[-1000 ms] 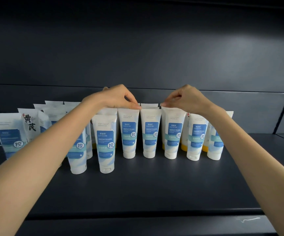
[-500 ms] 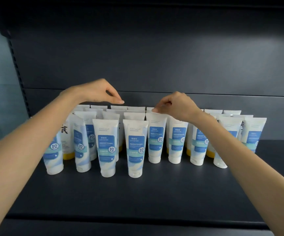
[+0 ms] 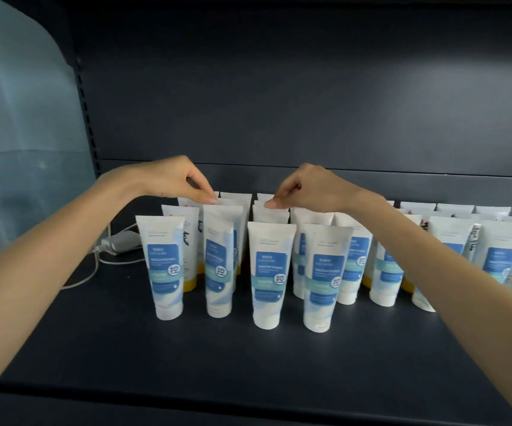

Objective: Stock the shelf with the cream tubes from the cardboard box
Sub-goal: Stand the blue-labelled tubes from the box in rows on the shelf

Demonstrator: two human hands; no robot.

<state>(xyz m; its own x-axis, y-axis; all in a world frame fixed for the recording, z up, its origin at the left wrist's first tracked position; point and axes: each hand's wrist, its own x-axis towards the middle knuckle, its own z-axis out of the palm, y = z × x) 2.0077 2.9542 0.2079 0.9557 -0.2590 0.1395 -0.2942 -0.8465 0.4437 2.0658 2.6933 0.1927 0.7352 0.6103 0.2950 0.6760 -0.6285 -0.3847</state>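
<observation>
I see white cream tubes (image 3: 271,265), each with a blue label panel, a pale teal band and a small white circle bearing a dark character. Some tubes further back have yellow caps (image 3: 189,284) and bold black brushed characters. The shelf (image 3: 125,348) and its back panel (image 3: 279,103) read dark slate blue. At left are a white cable (image 3: 95,267) and a translucent bluish plastic sheet (image 3: 18,133).

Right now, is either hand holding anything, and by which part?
The left hand pinches a back-row cream tube by its crimped top edge; the right hand pinches a second tube likewise. Both stand on the shelf.
</observation>
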